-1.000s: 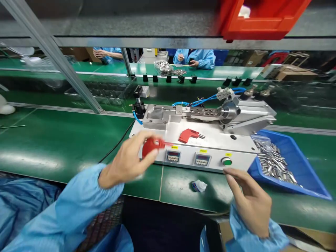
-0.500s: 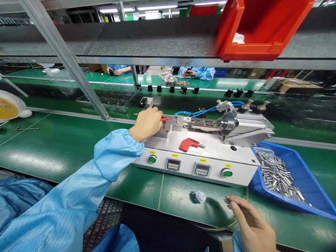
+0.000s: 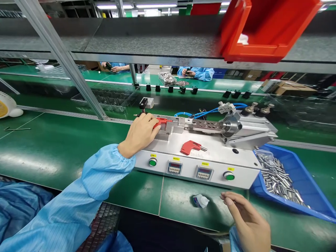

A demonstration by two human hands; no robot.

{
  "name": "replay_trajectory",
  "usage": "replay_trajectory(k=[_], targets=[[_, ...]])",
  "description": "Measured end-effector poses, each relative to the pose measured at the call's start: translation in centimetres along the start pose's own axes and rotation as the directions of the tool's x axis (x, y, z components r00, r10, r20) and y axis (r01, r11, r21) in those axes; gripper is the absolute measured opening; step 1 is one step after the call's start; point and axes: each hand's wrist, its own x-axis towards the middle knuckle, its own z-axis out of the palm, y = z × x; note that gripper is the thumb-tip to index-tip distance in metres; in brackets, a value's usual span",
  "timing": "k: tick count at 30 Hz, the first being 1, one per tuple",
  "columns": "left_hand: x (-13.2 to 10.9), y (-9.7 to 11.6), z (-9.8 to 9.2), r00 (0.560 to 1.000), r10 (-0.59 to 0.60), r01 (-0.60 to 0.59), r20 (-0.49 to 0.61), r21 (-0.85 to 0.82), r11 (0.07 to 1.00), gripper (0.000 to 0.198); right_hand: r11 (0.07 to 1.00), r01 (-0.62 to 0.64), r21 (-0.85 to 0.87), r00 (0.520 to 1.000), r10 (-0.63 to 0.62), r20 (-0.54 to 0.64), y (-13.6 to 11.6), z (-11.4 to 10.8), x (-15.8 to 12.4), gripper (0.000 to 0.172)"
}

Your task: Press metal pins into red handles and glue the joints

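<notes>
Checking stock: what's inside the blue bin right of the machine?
The blue bin holds a heap of small silvery metal pieces along one side. Whatever lies under the heap is covered.

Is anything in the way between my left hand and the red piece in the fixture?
Nothing visible: the left hand is closed on the red piece, at the left end of the machine's fixture.

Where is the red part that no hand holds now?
In the head view the loose red part lies on the machine top, right of the left hand and behind the two displays.
</notes>
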Motion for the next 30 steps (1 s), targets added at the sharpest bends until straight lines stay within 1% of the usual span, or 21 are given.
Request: replay_trajectory(k=[2, 4, 6, 7, 8, 9, 11, 12, 13, 15, 16, 18, 20, 21, 23, 25, 28, 30], targets=[[0.5, -0.2, -0.5, 0.999, 0.014, -0.015, 0.034, 0.022, 1.000, 0.030, 0.998, 0.063, -0.028, 0.998, -0.063, -0.003, -0.5, 0.4, 0.4, 0.036], [1.2, -0.4, -1.2, 0.996, 0.023, -0.027, 0.089, 0.048, 0.998, 0.030, 0.983, 0.164, -0.077, 0.983, -0.169, -0.068, -1.2, 0.9, 1.1, 0.030], [1.5, -0.6, -2.0, 0.990, 0.044, -0.052, 0.135, 0.061, 0.997, 0.027, 0.940, 0.291, -0.177, 0.937, -0.317, -0.145, -1.7, 1.2, 2.3, 0.026], [1.2, -0.6, -2.3, 0.988, 0.071, -0.078, 0.137, 0.051, 0.996, 0.027, 0.906, 0.344, -0.246, 0.912, -0.384, -0.141, -1.9, 1.2, 3.0, 0.024], [0.4, -0.4, -2.5, 0.987, 0.112, -0.115, 0.115, 0.024, 0.993, 0.028, 0.867, 0.388, -0.311, 0.893, -0.438, -0.106, -1.9, 1.1, 3.6, 0.022], [-0.8, -0.2, -2.5, 0.984, 0.161, -0.161, 0.069, -0.016, 0.987, 0.029, 0.827, 0.426, -0.365, 0.879, -0.475, -0.049, -1.9, 1.0, 4.2, 0.020], [-4.1, 0.6, -2.1, 0.967, 0.247, -0.252, -0.065, -0.102, 0.962, 0.033, 0.766, 0.487, -0.419, 0.860, -0.504, 0.079, -1.6, 0.5, 4.9, 0.018], [-5.9, 1.0, -1.7, 0.958, 0.263, -0.276, -0.113, -0.125, 0.953, 0.034, 0.748, 0.511, -0.423, 0.851, -0.511, 0.123, -1.4, 0.2, 5.1, 0.017], [-7.6, 1.4, -1.3, 0.954, 0.279, -0.291, -0.111, -0.117, 0.950, 0.034, 0.737, 0.530, -0.420, 0.842, -0.516, 0.157, -1.2, -0.2, 5.3, 0.018], [-10.0, 1.8, -0.5, 0.952, 0.302, -0.305, -0.054, -0.065, 0.950, 0.033, 0.734, 0.547, -0.403, 0.836, -0.508, 0.210, -0.8, -0.9, 5.7, 0.019], [-10.6, 1.8, -0.3, 0.950, 0.311, -0.311, -0.005, -0.041, 0.950, 0.032, 0.740, 0.547, -0.393, 0.837, -0.491, 0.240, -0.8, -1.3, 6.0, 0.019], [-10.8, 1.8, -0.3, 0.942, 0.327, -0.326, 0.081, -0.022, 0.945, 0.031, 0.762, 0.534, -0.368, 0.844, -0.449, 0.295, -0.8, -1.9, 6.8, 0.018], [-10.3, 1.7, -0.5, 0.933, 0.338, -0.337, 0.124, -0.026, 0.941, 0.031, 0.792, 0.501, -0.349, 0.860, -0.410, 0.305, -0.9, -2.1, 7.5, 0.018], [-10.0, 1.7, -0.6, 0.934, 0.336, -0.335, 0.125, -0.023, 0.942, 0.032, 0.806, 0.481, -0.345, 0.872, -0.399, 0.283, -1.0, -2.1, 7.7, 0.017], [-9.7, 1.8, -0.7, 0.941, 0.320, -0.322, 0.107, -0.003, 0.947, 0.032, 0.830, 0.439, -0.343, 0.898, -0.391, 0.203, -1.0, -1.6, 7.5, 0.016], [-9.6, 1.8, -0.8, 0.947, 0.300, -0.303, 0.112, 0.009, 0.953, 0.032, 0.851, 0.405, -0.335, 0.914, -0.392, 0.107, -0.6, -0.9, 6.6, 0.014], [-9.3, 1.9, -1.6, 0.945, 0.289, -0.287, 0.151, -0.035, 0.957, 0.032, 0.877, 0.350, -0.328, 0.918, -0.391, -0.067, 0.8, 0.4, 4.0, 0.019], [-8.6, 2.6, -2.7, 0.946, 0.291, -0.279, 0.140, -0.100, 0.955, 0.029, 0.896, 0.299, -0.330, 0.914, -0.368, -0.171, 2.4, 1.2, 1.7, 0.021]])
